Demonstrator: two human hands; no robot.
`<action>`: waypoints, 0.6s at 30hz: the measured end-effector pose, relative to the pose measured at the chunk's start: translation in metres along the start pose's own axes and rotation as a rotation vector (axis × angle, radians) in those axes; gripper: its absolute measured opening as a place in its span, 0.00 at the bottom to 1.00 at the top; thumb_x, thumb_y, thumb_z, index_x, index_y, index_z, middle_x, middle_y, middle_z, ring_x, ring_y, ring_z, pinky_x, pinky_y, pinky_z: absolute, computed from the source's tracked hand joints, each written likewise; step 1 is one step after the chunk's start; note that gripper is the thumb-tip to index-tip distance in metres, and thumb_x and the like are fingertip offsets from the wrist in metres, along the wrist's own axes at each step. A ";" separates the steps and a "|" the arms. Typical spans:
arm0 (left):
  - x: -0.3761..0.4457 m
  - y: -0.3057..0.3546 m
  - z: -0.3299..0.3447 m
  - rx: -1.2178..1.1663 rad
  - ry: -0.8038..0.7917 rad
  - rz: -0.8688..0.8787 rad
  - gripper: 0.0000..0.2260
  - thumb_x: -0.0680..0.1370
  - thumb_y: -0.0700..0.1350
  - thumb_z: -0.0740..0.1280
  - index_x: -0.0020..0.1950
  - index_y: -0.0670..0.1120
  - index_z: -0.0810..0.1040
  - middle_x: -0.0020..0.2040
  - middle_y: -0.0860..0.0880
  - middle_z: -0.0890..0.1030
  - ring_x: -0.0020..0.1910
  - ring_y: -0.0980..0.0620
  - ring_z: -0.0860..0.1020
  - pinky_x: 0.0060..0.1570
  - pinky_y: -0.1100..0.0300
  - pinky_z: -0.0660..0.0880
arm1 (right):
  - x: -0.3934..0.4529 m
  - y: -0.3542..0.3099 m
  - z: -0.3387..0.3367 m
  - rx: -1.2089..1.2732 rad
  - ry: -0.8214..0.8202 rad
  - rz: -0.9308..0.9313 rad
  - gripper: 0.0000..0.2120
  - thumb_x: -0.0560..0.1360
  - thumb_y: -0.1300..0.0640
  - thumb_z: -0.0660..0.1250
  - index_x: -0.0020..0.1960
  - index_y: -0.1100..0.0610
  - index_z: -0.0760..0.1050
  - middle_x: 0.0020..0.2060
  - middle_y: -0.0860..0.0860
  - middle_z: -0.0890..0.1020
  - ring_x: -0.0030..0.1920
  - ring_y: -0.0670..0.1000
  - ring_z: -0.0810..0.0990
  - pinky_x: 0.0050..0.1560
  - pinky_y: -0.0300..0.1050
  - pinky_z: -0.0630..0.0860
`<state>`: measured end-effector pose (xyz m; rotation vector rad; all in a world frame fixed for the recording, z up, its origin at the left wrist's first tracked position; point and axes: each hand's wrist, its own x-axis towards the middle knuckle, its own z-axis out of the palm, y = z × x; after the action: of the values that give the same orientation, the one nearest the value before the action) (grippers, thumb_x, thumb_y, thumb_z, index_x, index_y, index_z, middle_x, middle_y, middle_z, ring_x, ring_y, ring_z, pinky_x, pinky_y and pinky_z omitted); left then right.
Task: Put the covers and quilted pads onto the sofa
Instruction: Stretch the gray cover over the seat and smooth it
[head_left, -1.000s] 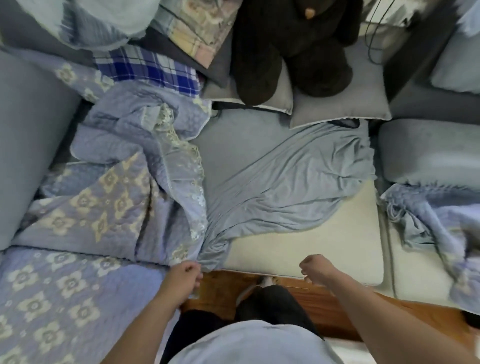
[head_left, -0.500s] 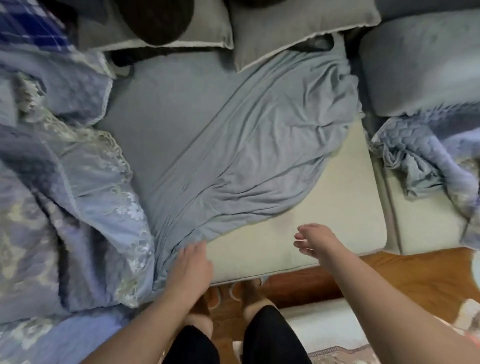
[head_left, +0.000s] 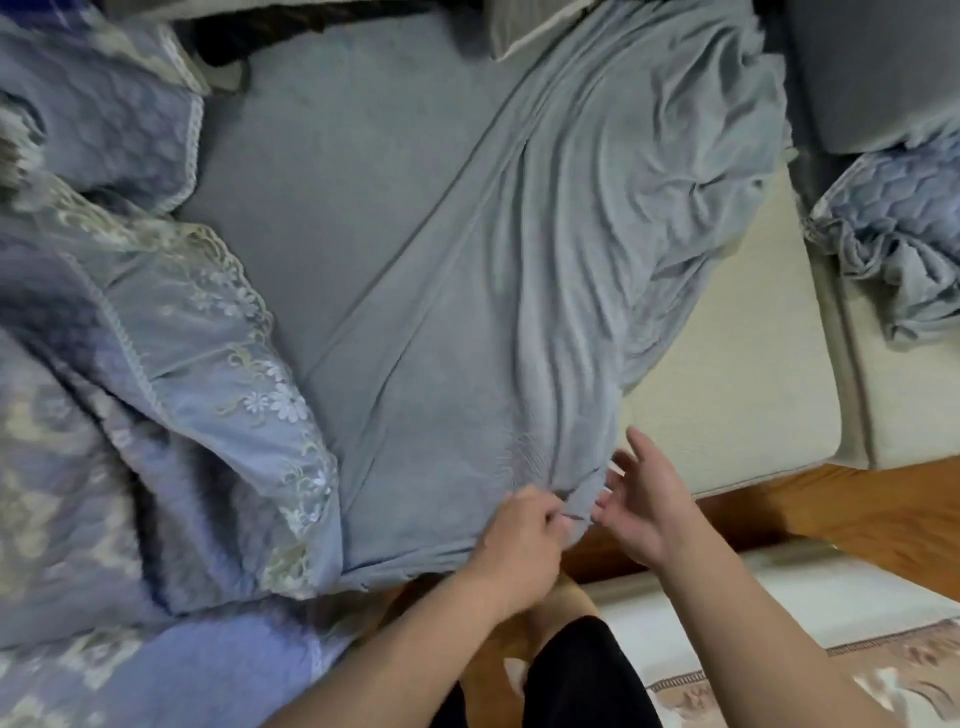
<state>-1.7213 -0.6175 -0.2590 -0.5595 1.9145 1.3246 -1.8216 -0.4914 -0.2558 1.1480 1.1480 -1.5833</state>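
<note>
A grey-blue stretch cover lies partly over the cream seat cushion, bunched into folds toward the front edge. My left hand grips the cover's gathered front hem at the cushion's front edge. Just to its right, my right hand is held with fingers spread, its fingertips at the same bunched hem. A blue quilted pad with lace trim is heaped on the seat to the left. The right part of the cushion is bare cream.
A second crumpled quilted pad and cover lie on the neighbouring cream cushion at right. Grey pillows sit at the back. Below are wooden floor, a pale rug and my legs.
The view has dropped and moved closer to the seat. My left hand has moved right along the front edge and closed on the cover's hem; my right hand has come in beside it.
</note>
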 end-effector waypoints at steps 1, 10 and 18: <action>-0.020 0.000 0.021 -0.029 -0.079 -0.015 0.11 0.83 0.46 0.60 0.44 0.44 0.76 0.49 0.45 0.75 0.52 0.45 0.74 0.56 0.51 0.71 | -0.003 -0.008 0.000 0.093 -0.092 -0.008 0.22 0.83 0.45 0.60 0.70 0.58 0.73 0.65 0.60 0.77 0.65 0.60 0.78 0.67 0.58 0.71; -0.049 -0.054 0.025 0.445 0.283 -0.199 0.32 0.78 0.51 0.68 0.78 0.53 0.55 0.65 0.48 0.72 0.53 0.47 0.79 0.51 0.54 0.73 | -0.021 -0.059 -0.028 -0.374 -0.061 -0.068 0.17 0.78 0.54 0.67 0.62 0.62 0.81 0.58 0.60 0.84 0.58 0.60 0.83 0.62 0.60 0.77; -0.045 -0.089 0.102 0.466 0.320 -0.165 0.25 0.71 0.40 0.71 0.67 0.57 0.78 0.63 0.55 0.78 0.57 0.48 0.79 0.58 0.53 0.77 | 0.021 -0.095 -0.100 -0.558 0.497 -0.194 0.25 0.71 0.50 0.76 0.61 0.62 0.75 0.52 0.55 0.80 0.48 0.56 0.80 0.45 0.54 0.81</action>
<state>-1.5971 -0.5591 -0.2992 -0.6982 2.2840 0.6762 -1.8978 -0.3758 -0.2735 1.0896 1.9279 -1.0129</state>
